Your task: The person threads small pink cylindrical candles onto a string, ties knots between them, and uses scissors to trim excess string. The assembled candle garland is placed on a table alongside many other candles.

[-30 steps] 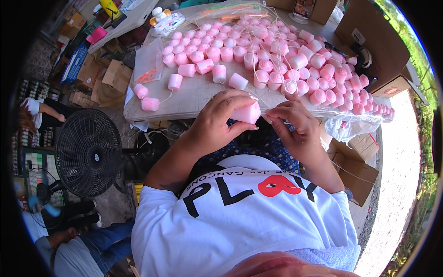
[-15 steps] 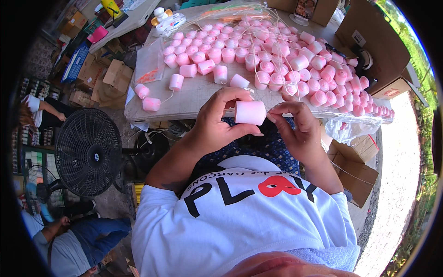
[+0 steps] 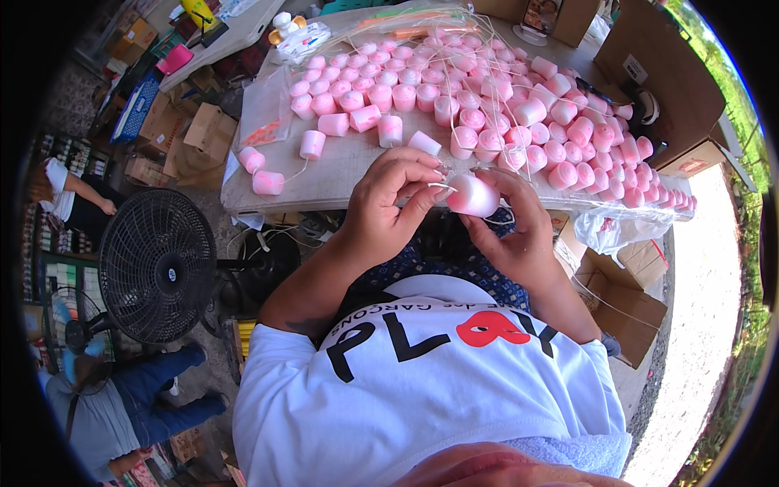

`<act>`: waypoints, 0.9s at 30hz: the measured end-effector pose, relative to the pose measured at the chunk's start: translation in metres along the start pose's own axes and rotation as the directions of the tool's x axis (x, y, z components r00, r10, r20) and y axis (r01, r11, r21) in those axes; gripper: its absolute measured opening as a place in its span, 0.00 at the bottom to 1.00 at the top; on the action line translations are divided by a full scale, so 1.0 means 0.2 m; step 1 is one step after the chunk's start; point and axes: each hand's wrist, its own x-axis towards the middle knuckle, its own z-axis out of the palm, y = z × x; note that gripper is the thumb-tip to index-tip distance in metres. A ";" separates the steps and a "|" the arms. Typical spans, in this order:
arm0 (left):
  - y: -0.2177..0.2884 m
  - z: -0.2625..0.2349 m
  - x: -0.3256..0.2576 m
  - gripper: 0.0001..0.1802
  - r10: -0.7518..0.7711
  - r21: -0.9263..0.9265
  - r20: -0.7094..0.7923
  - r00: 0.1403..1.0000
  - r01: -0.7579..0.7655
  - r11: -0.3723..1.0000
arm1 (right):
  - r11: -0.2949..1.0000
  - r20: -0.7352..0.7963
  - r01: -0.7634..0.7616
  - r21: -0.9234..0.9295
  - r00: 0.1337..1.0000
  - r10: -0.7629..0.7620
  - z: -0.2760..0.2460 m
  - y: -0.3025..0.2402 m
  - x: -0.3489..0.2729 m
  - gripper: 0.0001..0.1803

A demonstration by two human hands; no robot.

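A pink and white candle is gripped in my right hand, the fingers on its far side and the thumb beneath. From its end facing left comes a white wick. My left hand pinches that wick between thumb and fingers, just beside the candle. Both hands are raised in front of the table's near edge. Beyond them, a large group of pink candles covers the tabletop, many upright, others lying on their sides. Loose white wicks lie across the group.
A clear plastic bag with orange pieces lies at the table's left. An open cardboard box stands at the back right. A black fan is on my left, with two people beyond it. Another open box sits low on the right.
The candle has passed from my left hand to my right and turned, one end now facing left. My left fingers have closed on the wick. The lower-left person has shifted.
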 end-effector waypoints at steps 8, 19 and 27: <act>0.14 -0.08 0.00 0.12 0.203 0.321 0.116 0.972 -0.230 0.919 | 0.997 0.054 0.028 0.076 0.998 -0.032 0.07 -0.02 0.00 0.27; 0.07 -0.09 -0.10 0.18 0.302 0.118 0.230 0.925 -0.334 0.935 | 0.987 0.054 0.023 0.160 0.998 -0.032 0.09 -0.04 -0.01 0.27; 0.12 -0.17 -0.05 0.13 0.251 0.100 0.389 0.886 -0.312 0.945 | 0.981 0.062 0.020 0.194 0.998 -0.032 0.07 -0.04 -0.01 0.26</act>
